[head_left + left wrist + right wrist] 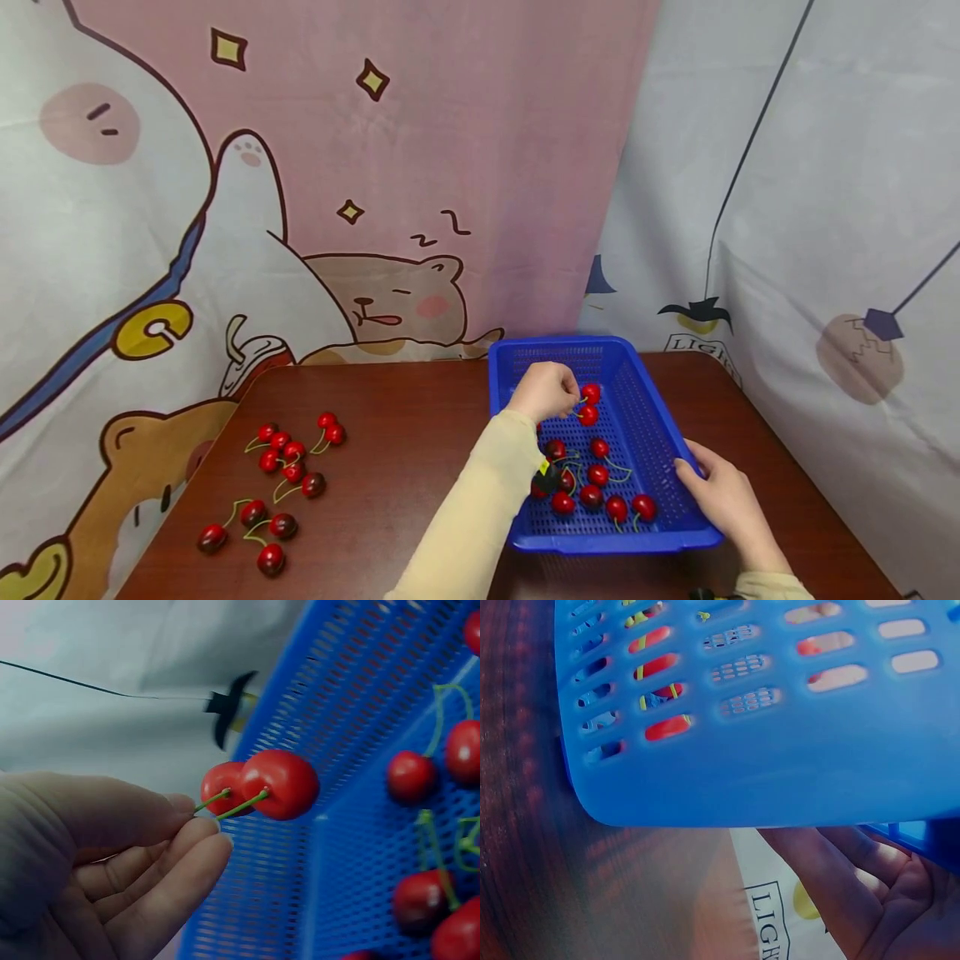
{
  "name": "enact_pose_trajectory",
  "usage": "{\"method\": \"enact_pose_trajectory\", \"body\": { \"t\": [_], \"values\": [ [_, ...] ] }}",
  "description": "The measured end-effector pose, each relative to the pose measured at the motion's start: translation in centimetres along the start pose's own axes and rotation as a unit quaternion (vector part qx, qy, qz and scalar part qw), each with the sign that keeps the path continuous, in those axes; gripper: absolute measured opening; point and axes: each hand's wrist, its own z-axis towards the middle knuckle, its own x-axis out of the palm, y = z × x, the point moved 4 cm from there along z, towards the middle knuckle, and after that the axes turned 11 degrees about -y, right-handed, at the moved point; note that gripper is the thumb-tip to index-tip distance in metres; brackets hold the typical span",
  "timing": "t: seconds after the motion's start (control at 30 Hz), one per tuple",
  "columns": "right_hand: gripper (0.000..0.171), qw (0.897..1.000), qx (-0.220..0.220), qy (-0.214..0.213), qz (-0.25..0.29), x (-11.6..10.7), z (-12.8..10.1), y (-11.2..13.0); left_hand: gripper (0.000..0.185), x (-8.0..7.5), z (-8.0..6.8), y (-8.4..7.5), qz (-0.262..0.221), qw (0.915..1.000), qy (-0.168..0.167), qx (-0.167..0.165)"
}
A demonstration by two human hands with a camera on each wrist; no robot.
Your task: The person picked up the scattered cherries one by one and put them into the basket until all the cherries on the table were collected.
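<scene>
My left hand pinches the thin green stems of a pair of red cherries between thumb and fingertips. The pair hangs over the far part of a blue perforated plastic basket. In the left wrist view the two fruits stand beyond the fingertips, in front of the basket wall. At the basket's right side, my right hand grips the rim, thumb over the edge; the right wrist view partly hides its fingers behind the blue wall. Several cherries with green stems lie in the basket's near half, some behind my left forearm.
On the left of the brown wooden table lie several more stemmed cherries, dark red to bright red, many in pairs. A cartoon-printed curtain hangs behind the table and along its sides.
</scene>
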Motion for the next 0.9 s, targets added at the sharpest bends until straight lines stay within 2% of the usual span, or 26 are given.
{"method": "enact_pose_trajectory", "body": {
  "t": [0.1, 0.3, 0.5, 0.67, 0.8, 0.9],
  "values": [
    [0.055, 1.000, 0.003, 0.001, 0.004, 0.0, 0.0, 0.0, 0.018, 1.1, 0.0, 0.6, 0.013, 0.9998, 0.003, -0.013],
    [0.056, 1.000, 0.008, 0.004, 0.008, 0.1, -0.1, 0.1, 0.041, 3.1, -0.3, 1.9, 0.063, 0.9969, 0.015, -0.044],
    [0.055, 1.000, 0.008, 0.005, 0.013, 0.2, -0.1, 0.3, 0.038, 3.8, -0.9, 2.6, 0.079, 0.9938, 0.030, -0.071],
    [0.055, 1.000, 0.006, 0.002, 0.013, 0.1, -0.1, 0.3, 0.035, 3.9, -1.0, 2.7, 0.094, 0.9918, 0.047, -0.072],
    [0.055, 1.000, 0.004, 0.002, 0.010, 0.1, -0.1, 0.2, 0.036, 3.7, -1.0, 2.6, 0.128, 0.9890, 0.050, -0.055],
    [0.055, 1.000, 0.002, 0.001, 0.007, 0.1, -0.1, 0.1, 0.024, 3.4, -0.9, 2.3, 0.148, 0.9870, 0.047, -0.042]
  ]
}}
